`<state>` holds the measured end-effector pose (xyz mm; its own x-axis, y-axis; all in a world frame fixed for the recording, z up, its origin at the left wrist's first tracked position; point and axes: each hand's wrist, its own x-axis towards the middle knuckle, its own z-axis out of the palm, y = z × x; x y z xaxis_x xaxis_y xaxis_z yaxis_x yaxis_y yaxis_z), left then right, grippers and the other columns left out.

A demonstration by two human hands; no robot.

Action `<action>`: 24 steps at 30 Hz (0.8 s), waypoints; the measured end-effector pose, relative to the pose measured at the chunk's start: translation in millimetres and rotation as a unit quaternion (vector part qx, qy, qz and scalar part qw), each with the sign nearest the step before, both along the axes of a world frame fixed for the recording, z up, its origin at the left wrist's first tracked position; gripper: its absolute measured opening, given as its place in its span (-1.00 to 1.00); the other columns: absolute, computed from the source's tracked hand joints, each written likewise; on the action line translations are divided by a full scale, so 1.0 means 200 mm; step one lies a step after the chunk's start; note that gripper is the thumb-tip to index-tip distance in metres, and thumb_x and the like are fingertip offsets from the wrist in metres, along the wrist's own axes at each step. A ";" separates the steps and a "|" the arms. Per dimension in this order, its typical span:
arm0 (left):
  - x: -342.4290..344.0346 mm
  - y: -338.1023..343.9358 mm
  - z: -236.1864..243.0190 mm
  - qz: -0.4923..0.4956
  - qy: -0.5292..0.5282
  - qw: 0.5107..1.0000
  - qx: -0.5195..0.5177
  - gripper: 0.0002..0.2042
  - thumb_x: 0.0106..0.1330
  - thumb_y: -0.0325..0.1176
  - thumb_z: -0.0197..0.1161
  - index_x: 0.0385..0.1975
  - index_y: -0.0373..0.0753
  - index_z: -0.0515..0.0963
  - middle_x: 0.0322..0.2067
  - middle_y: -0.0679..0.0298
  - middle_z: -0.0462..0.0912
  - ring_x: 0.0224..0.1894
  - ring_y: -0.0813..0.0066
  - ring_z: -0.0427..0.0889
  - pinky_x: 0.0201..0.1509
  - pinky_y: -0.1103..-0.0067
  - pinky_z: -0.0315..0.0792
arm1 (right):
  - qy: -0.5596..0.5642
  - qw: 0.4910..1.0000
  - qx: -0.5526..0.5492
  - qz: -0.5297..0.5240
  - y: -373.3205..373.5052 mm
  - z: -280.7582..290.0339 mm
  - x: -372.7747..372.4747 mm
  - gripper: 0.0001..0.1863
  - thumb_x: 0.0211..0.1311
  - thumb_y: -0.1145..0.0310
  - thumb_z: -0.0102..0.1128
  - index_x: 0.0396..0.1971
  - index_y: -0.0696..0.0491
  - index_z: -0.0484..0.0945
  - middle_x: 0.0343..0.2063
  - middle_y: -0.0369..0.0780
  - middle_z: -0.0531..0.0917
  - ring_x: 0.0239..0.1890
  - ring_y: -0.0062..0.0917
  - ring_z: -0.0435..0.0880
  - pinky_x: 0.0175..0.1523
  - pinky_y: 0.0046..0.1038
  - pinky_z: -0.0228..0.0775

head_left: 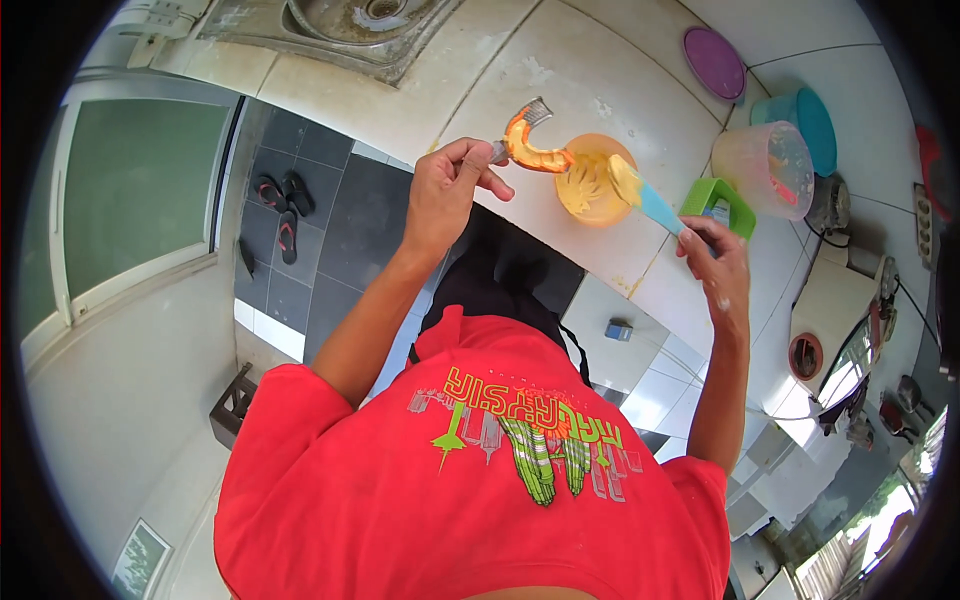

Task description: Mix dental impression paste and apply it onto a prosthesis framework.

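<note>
My left hand [447, 190] pinches the short handle of a metal dental impression tray [543, 150]. The tray is horseshoe-shaped and perforated at its upper end, with orange and cream-coloured material along its curve. In my right hand [720, 262] is a light-blue spatula [657, 207], whose broad tip carries pale yellow paste. Between the two hands, on the counter, sits an orange mixing bowl [597, 212] with yellow paste smeared over its inside. One end of the tray overlaps the bowl's left rim in view, and the spatula tip is over its right side; whether either touches cannot be told.
A tiled counter [640, 80] holds a green basket [745, 213], a clear plastic tub [740, 165], a teal container [822, 130] and a purple lid [714, 63]. A metal sink [290, 40] lies at the far left. Sandals [287, 237] and a small dark box [619, 329] are on the floor.
</note>
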<state>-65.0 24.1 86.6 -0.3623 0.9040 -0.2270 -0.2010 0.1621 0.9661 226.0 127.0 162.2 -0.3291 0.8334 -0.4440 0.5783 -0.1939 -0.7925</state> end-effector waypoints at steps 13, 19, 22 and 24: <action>0.03 0.00 0.31 -0.065 0.025 0.997 0.028 -0.66 0.45 -0.21 0.02 -0.33 -0.42 0.53 -0.71 0.28 0.54 -0.56 0.60 0.56 -0.32 0.63 0.45 | -0.058 0.877 0.449 0.158 -0.16 0.44 -0.17 -0.79 -0.01 0.60 0.31 -0.31 0.10 0.68 -0.55 -0.23 0.63 -0.66 -0.66 0.49 -0.60 -0.65 0.29; 0.05 -0.01 0.28 -0.070 0.004 0.997 0.029 -0.66 0.45 -0.21 0.02 -0.32 -0.43 0.54 -0.71 0.28 0.54 -0.57 0.58 0.56 -0.33 0.62 0.46 | -0.083 0.850 0.479 0.204 -0.17 0.42 -0.18 -0.71 -0.08 0.63 0.35 -0.28 0.07 0.68 -0.55 -0.23 0.63 -0.61 -0.57 0.58 -0.56 -0.60 0.38; 0.07 -0.01 0.27 -0.062 -0.006 0.998 0.028 -0.66 0.44 -0.21 0.03 -0.31 -0.44 0.54 -0.71 0.28 0.54 -0.57 0.58 0.56 -0.33 0.62 0.47 | -0.092 0.844 0.483 0.217 -0.17 0.41 -0.18 -0.70 -0.11 0.63 0.36 -0.28 0.07 0.68 -0.56 -0.24 0.62 -0.60 -0.55 0.59 -0.53 -0.58 0.40; 0.06 -0.02 0.27 -0.061 -0.004 0.998 0.027 -0.65 0.44 -0.20 0.03 -0.30 -0.44 0.54 -0.71 0.27 0.54 -0.57 0.58 0.56 -0.33 0.62 0.47 | -0.093 0.843 0.482 0.218 -0.16 0.41 -0.17 -0.69 -0.12 0.63 0.36 -0.28 0.06 0.68 -0.56 -0.25 0.61 -0.60 -0.54 0.59 -0.52 -0.58 0.40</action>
